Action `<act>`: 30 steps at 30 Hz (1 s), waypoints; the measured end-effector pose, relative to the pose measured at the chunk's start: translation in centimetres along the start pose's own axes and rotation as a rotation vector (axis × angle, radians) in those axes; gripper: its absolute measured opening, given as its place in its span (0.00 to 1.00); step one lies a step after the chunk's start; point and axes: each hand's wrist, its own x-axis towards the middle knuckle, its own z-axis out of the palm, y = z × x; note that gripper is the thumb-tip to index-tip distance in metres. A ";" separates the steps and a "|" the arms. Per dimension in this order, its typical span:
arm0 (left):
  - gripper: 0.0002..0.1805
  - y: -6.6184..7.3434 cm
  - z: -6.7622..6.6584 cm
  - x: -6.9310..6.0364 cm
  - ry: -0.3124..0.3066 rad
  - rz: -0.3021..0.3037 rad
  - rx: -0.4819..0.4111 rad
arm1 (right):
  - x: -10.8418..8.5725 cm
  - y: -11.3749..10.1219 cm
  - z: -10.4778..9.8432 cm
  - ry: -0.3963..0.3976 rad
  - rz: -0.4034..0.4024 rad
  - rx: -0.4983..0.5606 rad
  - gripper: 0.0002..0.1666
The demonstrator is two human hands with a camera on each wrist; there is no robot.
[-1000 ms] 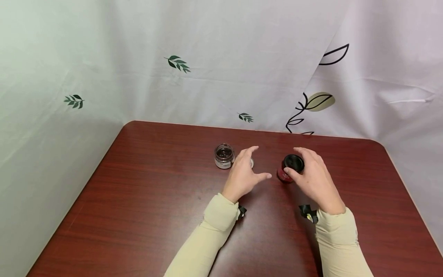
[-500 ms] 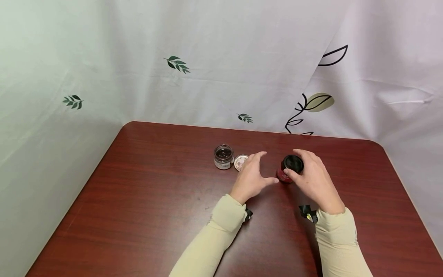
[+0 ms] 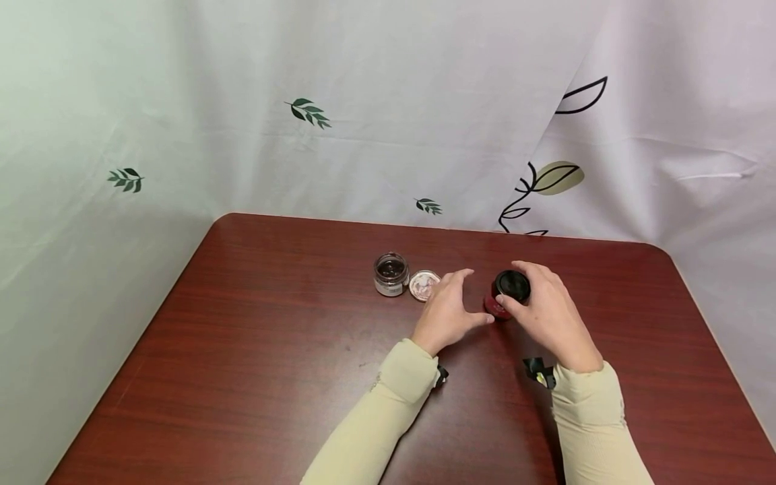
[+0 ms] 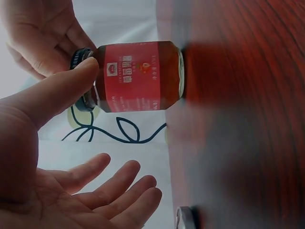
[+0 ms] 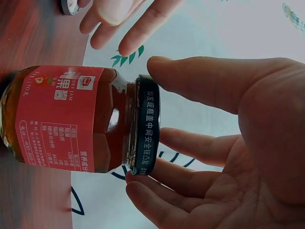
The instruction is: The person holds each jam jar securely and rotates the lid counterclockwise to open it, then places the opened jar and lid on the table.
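A jam jar with a red label [image 5: 57,117] stands upright on the table. Its black lid [image 5: 147,126] is on, and my right hand [image 3: 553,315] grips that lid between thumb and fingers. To the jar's left, my left hand [image 3: 447,314] is spread with thumb and fingers apart, holding nothing. In the left wrist view its thumb [image 4: 62,90] overlaps the lid; whether it touches is unclear. Farther left stands an uncovered glass jar [image 3: 390,277] with dark contents. Beside it lies a loose round lid [image 3: 422,285], pale inside up, partly hidden by the left hand.
The reddish-brown wooden table [image 3: 254,350] has rounded far corners. A white curtain [image 3: 364,155] with leaf prints hangs behind its far edge. A black strap [image 3: 539,374] shows at the right wrist.
My left hand has moved right, toward the red-labelled jar, uncovering more of the loose lid. The right hand keeps its grip on the black lid and has barely moved.
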 end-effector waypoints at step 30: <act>0.42 0.2 2.3 1.0 -0.049 0.043 0.058 | 0.2 0.2 0.2 -0.067 0.033 0.000 0.36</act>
